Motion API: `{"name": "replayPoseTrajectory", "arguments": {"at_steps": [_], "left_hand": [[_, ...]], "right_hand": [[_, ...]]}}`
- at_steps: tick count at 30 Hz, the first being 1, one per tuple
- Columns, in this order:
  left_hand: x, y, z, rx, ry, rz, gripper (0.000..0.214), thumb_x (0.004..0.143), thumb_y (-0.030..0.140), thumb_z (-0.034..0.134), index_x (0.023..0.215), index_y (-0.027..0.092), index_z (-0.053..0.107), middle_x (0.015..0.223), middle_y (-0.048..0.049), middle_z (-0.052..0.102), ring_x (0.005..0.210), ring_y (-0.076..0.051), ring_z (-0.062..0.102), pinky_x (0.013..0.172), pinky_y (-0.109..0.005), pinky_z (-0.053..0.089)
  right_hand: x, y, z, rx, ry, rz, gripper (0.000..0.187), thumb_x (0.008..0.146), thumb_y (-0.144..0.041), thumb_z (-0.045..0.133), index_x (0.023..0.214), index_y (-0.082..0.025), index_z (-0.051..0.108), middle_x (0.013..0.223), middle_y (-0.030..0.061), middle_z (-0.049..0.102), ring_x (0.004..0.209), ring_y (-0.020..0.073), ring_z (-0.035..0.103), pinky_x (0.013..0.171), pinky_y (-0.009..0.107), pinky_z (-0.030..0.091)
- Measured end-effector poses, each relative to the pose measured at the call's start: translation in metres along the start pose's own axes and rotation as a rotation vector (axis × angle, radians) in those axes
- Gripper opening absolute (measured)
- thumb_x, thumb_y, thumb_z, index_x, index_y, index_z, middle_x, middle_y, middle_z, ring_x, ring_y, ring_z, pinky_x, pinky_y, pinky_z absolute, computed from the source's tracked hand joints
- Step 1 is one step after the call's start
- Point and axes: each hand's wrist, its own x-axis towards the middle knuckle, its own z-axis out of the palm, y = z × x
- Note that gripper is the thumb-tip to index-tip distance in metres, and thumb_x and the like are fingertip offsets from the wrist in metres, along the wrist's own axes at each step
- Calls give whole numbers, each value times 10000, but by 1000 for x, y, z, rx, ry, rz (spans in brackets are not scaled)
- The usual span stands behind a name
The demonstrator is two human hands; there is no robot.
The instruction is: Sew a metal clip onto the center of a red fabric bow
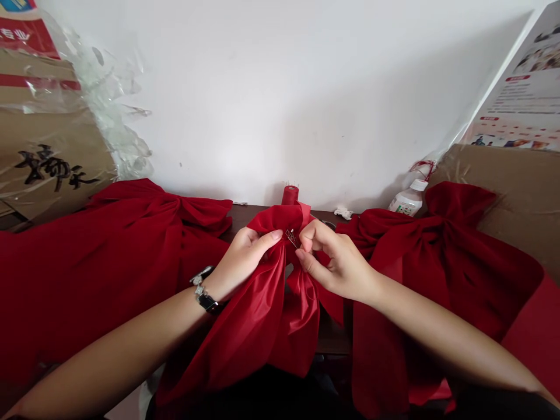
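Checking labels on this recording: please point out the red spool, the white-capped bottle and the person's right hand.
Red spool (290,196): head view, on its side.
White-capped bottle (406,202): head view, on its body.
Right hand (342,263): head view, mid-hand, behind the thumb.

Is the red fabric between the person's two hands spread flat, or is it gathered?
Gathered. The red fabric bunches up at the left hand, and deep folds run down from there.

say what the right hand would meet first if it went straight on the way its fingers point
Probably the small metal pin by its fingertips, then the gathered red fabric held by the left hand; depth between them is unclear.
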Motion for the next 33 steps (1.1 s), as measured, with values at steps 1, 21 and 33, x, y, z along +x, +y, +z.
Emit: {"name": "replayPoseTrajectory", "arguments": {"at_steps": [1,21,33], "left_hand": [[0,1,0,-5,-8,-9,352,800,400,659,567,160,548,497,34,468,458,-87,384,417,-219,285],[-6,6,5,-135,-71,247,121,764,241,737,841,154,702,816,-27,738,860,-195,695,792,-279,547],[-8,-1,5,-51,-24,303,197,753,257,752,914,149,717,976,-70,750,901,-216,693,839,-308,551]], "right_hand": [[0,0,-1,1,-4,8,132,892,-127,469,860,-194,361,768,-20,404,593,56,365,547,167,348],[1,0,-7,244,-14,158,183,908,-164,494,823,-196,335,695,-48,344,565,56,322,522,187,298],[2,-4,-6,368,-7,213,218,906,-152,489,798,-197,305,662,-63,330,515,39,318,490,178,264]]}}
